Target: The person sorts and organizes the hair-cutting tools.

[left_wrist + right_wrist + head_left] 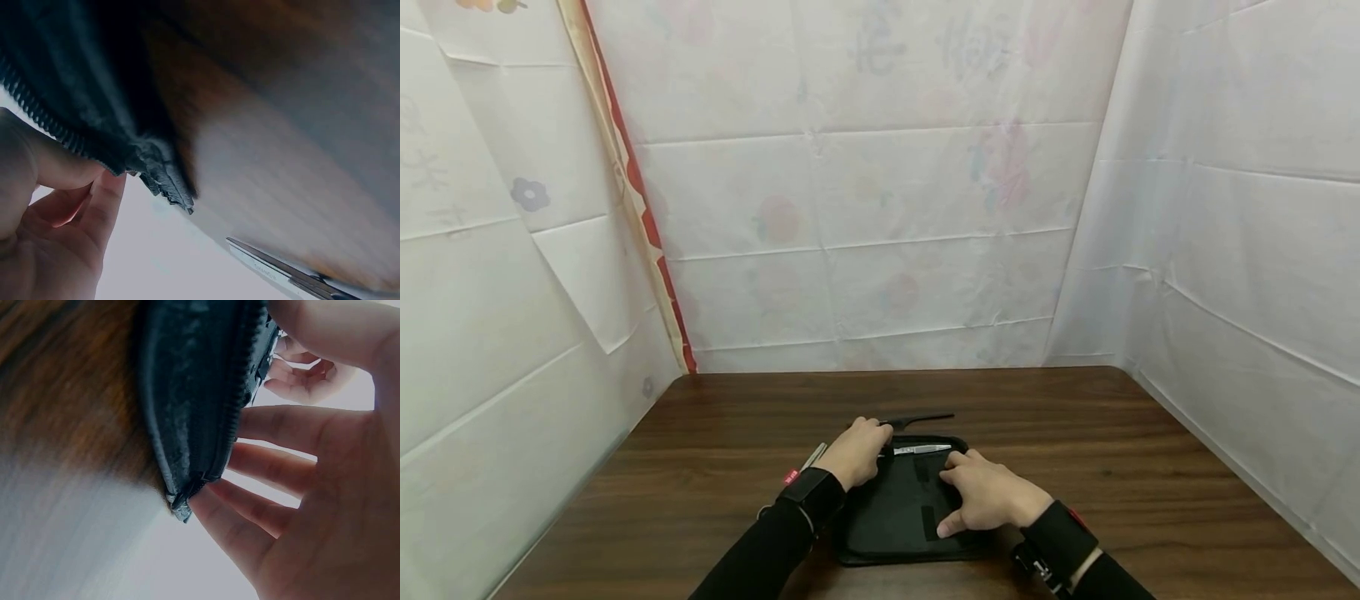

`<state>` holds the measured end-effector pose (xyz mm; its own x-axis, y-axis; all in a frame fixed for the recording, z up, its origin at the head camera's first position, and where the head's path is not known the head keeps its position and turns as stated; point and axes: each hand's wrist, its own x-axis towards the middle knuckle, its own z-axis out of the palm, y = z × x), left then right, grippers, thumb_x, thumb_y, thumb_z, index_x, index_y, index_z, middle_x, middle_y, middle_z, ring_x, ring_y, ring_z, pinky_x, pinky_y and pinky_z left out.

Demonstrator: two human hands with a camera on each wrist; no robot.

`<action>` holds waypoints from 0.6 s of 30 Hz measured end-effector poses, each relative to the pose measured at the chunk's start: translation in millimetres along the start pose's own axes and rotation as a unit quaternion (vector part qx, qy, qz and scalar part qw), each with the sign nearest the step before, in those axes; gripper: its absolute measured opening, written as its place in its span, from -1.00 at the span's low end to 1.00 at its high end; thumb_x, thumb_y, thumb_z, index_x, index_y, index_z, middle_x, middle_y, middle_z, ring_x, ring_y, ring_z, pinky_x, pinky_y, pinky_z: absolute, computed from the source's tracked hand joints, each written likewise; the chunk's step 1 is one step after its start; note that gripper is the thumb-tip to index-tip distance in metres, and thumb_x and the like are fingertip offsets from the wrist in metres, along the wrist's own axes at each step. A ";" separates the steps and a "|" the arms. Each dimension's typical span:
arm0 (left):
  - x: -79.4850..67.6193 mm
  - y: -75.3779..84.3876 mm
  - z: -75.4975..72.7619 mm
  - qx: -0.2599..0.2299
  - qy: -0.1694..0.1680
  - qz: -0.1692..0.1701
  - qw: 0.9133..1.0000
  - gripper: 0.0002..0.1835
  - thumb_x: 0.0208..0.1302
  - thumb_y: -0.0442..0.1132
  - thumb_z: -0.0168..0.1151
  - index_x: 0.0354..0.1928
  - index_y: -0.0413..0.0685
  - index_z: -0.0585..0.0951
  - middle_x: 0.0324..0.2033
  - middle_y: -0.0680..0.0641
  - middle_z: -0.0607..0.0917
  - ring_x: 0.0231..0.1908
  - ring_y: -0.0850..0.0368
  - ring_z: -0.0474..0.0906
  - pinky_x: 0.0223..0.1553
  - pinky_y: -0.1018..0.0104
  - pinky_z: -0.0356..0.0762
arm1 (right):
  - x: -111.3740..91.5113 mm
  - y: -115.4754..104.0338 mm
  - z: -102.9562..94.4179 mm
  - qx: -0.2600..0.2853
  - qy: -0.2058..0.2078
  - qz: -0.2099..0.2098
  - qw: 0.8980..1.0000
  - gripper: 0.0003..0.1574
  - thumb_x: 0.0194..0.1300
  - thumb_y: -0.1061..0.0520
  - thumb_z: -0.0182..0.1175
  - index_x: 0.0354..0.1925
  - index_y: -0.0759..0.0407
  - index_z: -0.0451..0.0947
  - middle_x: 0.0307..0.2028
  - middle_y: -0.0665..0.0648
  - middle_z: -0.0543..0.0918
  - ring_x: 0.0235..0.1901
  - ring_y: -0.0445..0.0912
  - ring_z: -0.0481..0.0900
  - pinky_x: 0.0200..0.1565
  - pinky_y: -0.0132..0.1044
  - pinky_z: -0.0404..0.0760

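Note:
A flat black zippered case (895,508) lies on the wooden table, its zipper teeth showing in both wrist views. My left hand (855,452) is at its far left corner; in the left wrist view thumb and fingertips pinch the edge by the zipper. Over the right side reaches my right hand (988,492), spread fingers touching the zippered edge (234,381), thumb resting near the top face. A slim silver piece (921,449) shows along the case's far edge, between the hands. Behind it lies a long thin dark tool (921,418); its exact kind is unclear.
The brown wooden table (737,442) extends around the case on all sides. White printed sheets hang at the back (880,192), left and right. A narrow tool with a silver, lettered part (269,270) appears low in the left wrist view.

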<state>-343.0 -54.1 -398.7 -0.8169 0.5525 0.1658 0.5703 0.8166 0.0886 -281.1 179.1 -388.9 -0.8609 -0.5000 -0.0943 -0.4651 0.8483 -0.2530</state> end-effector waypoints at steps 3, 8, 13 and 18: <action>0.2 0.3 -0.1 0.001 0.003 0.001 1.000 -0.74 0.21 -0.52 0.39 -0.12 -0.09 0.64 -0.20 -0.10 0.64 -0.11 -0.07 0.54 -0.14 0.17 0.57 | 0.2 0.8 0.5 0.001 0.000 0.000 1.000 -0.02 0.06 -0.32 0.51 0.24 0.28 0.58 0.20 0.12 0.50 0.21 0.08 0.42 0.10 0.06 0.55; 0.4 -1.1 1.4 -0.003 0.002 0.000 1.000 -0.74 0.22 -0.52 0.38 -0.11 -0.08 0.66 -0.19 -0.09 0.65 -0.07 -0.06 0.55 -0.11 0.17 0.59 | -0.2 0.8 0.4 0.003 -0.001 0.001 1.000 -0.02 0.07 -0.32 0.50 0.25 0.27 0.58 0.21 0.12 0.49 0.22 0.09 0.41 0.11 0.07 0.55; -3.3 -2.5 2.3 -0.005 0.009 -0.010 1.000 -0.72 0.22 -0.52 0.37 -0.06 -0.10 0.68 -0.17 -0.10 0.66 -0.04 -0.07 0.57 -0.11 0.15 0.60 | 0.0 1.1 1.5 0.005 -0.005 0.002 1.000 -0.02 0.08 -0.32 0.50 0.27 0.25 0.57 0.23 0.13 0.48 0.23 0.10 0.40 0.12 0.09 0.53; -6.4 -4.4 2.3 -0.008 0.015 -0.034 0.999 -0.72 0.23 -0.49 0.38 -0.04 -0.10 0.69 -0.16 -0.09 0.68 -0.03 -0.05 0.61 -0.08 0.13 0.62 | -0.1 1.0 1.1 0.007 -0.006 0.003 1.000 -0.03 0.08 -0.32 0.50 0.27 0.25 0.57 0.23 0.12 0.48 0.23 0.10 0.40 0.12 0.10 0.53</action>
<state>-340.4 -60.9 -402.3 -0.8514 0.4900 0.1872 0.5146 0.8494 0.1169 -281.3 179.8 -390.2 -0.8615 -0.4962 -0.1074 -0.4559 0.8492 -0.2664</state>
